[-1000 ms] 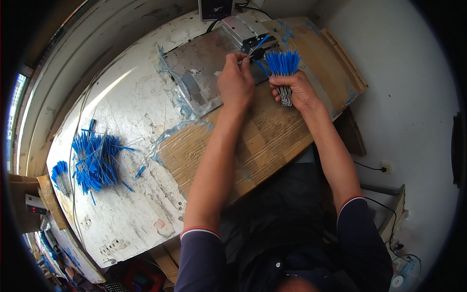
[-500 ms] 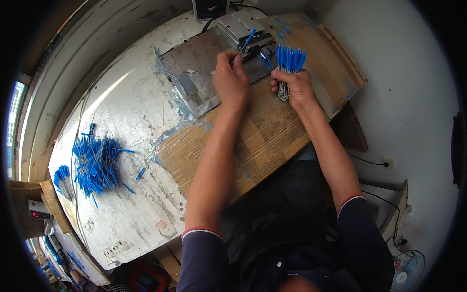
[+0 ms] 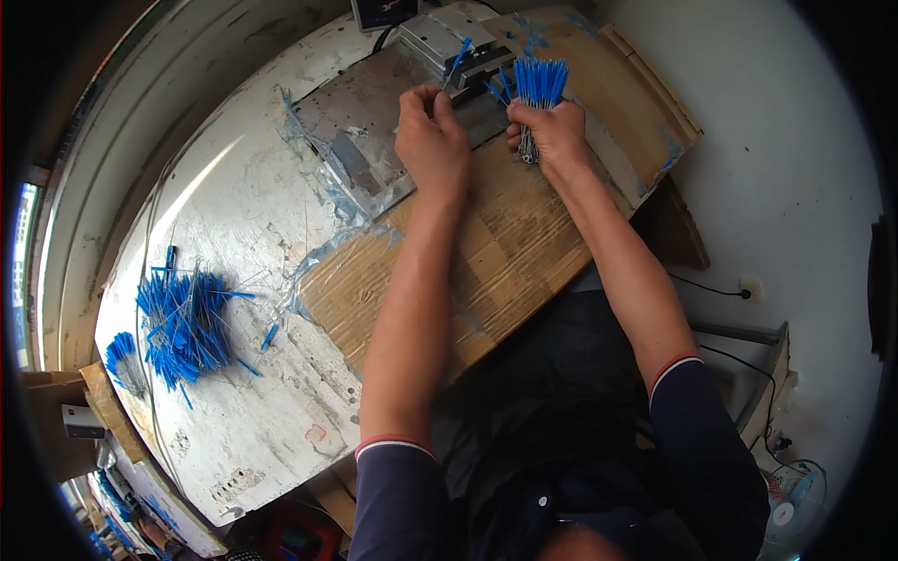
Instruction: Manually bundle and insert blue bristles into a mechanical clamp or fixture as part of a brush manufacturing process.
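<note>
My left hand (image 3: 432,140) is closed in a pinch on a thin wire with a blue end (image 3: 461,54); the end points up and away, close to a metal clamping block (image 3: 468,64). My right hand (image 3: 552,133) is wrapped round an upright bundle of blue-tipped wires (image 3: 541,82). Their blue ends fan out above the fist and their bare metal ends stick out below. A few blue-tipped wires (image 3: 499,89) splay apart from this bundle on its left. The clamping block stands just beyond both hands, on a scuffed metal plate (image 3: 360,112).
A heap of blue-tipped wires (image 3: 187,323) lies on the white worktop (image 3: 271,449) at left, beside a smaller bunch (image 3: 122,360). Cardboard (image 3: 449,271) covers the near edge, and another cardboard sheet (image 3: 599,103) lies at far right. A dark-screened device (image 3: 385,11) stands behind the block.
The view has shifted slightly, so hands, block and plate appear higher and further left. Both hands keep their grips, and their places beside the block look nearly the same.
</note>
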`<state>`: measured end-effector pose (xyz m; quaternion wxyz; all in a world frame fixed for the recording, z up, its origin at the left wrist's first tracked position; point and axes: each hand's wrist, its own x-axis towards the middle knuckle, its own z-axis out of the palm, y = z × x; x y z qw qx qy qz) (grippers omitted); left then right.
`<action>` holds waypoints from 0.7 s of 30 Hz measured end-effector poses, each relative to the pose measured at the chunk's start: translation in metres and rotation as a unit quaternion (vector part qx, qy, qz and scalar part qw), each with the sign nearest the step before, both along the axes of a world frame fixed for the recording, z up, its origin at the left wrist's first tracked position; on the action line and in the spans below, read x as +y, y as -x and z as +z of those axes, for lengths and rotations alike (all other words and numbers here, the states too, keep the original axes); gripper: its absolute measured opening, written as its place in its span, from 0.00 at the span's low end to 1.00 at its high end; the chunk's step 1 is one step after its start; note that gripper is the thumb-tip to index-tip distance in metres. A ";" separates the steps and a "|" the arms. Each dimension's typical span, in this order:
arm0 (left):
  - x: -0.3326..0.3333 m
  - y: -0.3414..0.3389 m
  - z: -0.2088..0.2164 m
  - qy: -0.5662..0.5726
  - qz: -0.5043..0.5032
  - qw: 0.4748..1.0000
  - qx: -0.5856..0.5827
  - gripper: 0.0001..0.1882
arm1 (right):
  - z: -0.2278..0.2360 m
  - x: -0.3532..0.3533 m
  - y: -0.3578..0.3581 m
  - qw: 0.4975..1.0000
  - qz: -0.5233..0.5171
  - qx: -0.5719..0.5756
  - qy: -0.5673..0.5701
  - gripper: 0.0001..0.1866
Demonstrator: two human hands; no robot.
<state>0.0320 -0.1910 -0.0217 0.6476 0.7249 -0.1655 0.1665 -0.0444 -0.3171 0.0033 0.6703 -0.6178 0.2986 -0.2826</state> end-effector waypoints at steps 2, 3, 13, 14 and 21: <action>0.002 -0.001 0.000 -0.028 0.033 0.999 -0.029 0.07 | 0.000 0.002 -0.002 1.000 -0.008 0.005 -0.001 0.05; 0.002 -0.001 0.000 -0.028 0.033 0.999 -0.029 0.07 | -0.001 0.003 -0.003 1.000 -0.017 0.009 -0.003 0.05; 0.002 -0.003 0.001 -0.069 0.102 0.981 -0.150 0.05 | -0.002 0.005 -0.007 0.999 -0.029 -0.015 -0.033 0.04; 0.001 -0.003 0.002 -0.075 0.108 0.979 -0.158 0.05 | -0.002 0.003 -0.007 0.998 -0.021 -0.009 -0.052 0.05; -0.001 0.006 0.000 -0.221 0.017 0.971 -0.085 0.05 | -0.002 0.002 0.001 0.991 -0.012 -0.058 -0.122 0.05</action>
